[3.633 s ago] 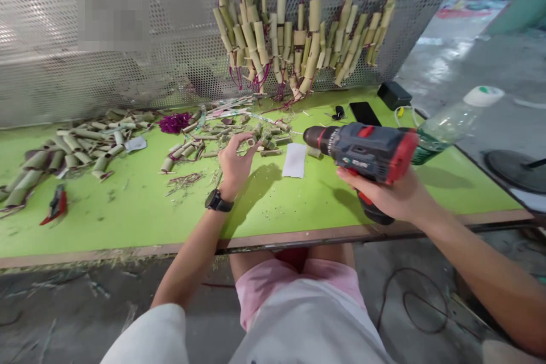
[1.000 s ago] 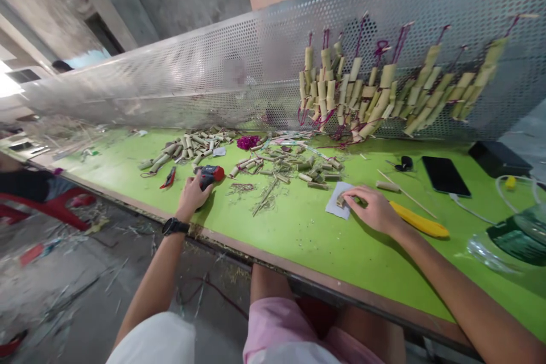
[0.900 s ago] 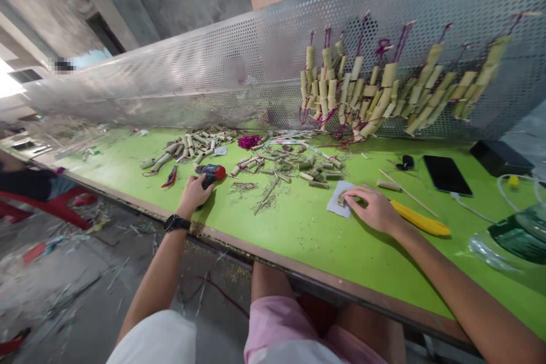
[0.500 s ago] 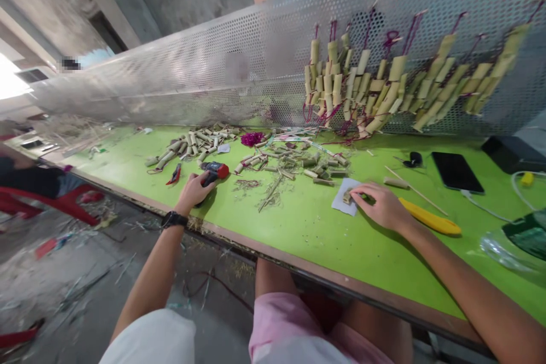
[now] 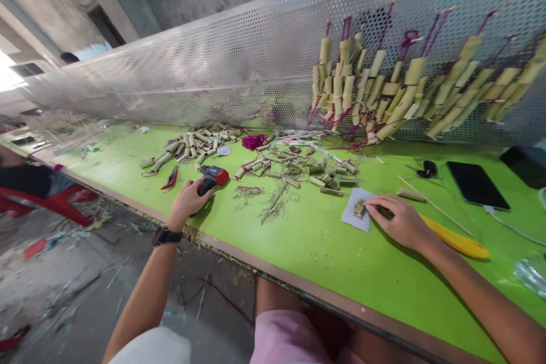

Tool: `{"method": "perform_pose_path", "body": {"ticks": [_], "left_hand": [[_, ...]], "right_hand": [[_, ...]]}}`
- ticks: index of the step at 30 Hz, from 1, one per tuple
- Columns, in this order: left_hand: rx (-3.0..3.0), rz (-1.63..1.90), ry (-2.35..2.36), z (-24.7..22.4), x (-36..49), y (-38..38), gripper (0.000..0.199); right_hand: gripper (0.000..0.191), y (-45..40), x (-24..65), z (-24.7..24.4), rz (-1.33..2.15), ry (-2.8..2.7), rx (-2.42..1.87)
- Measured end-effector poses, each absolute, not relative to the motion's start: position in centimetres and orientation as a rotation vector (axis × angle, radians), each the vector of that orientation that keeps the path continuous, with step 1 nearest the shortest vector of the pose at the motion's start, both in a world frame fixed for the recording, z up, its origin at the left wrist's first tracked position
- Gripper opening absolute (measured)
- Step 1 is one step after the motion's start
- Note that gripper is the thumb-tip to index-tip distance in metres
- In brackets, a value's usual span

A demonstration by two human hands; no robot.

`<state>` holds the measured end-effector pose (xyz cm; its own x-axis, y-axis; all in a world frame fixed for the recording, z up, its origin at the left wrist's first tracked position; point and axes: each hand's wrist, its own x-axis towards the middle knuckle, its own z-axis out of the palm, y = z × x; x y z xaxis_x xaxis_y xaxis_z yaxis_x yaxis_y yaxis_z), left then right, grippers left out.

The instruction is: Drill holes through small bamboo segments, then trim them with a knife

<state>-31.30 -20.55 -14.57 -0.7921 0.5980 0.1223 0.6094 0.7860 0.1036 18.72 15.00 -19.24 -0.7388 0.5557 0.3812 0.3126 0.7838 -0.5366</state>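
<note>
My left hand (image 5: 190,202) is wrapped round the grip of a black and red cordless drill (image 5: 215,175), which lies over the green table. On a small white paper (image 5: 352,222) at the right sits a short cut bamboo piece (image 5: 359,208). My right hand (image 5: 396,217) pinches that piece at its right side with thumb and fingertips. Red-handled pliers (image 5: 170,178) lie left of the drill. Between my hands are thin shavings (image 5: 273,205) and a pile of small bamboo pieces (image 5: 318,170).
Strings of bamboo pieces (image 5: 409,91) hang on the perforated metal panel (image 5: 179,74). A phone (image 5: 478,185), keys (image 5: 427,169), a thin stick (image 5: 447,213) and a yellow-handled tool (image 5: 460,240) lie right. Magenta cord (image 5: 253,141) sits at the back. Another person sits beyond the left.
The view has shifted slightly, so things at the right appear farther right. Both hands keep their places, the left on the drill and the right at the bamboo piece.
</note>
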Motion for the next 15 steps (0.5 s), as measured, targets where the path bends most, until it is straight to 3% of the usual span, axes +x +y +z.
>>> {"method": "perform_pose_path", "body": {"ticks": [7,15], "left_hand": [[-0.727,0.106,-2.914,-14.5,-29.3,-17.0,0.052],[-0.824,0.228,-2.896,-13.4,-29.6,-14.6,0.042]], "right_hand": [[0.033,15.0,18.9,-19.9,0.556,-2.439,-0.657],[0.034,15.2,18.8,-20.2,0.490,-2.450,-0.607]]}}
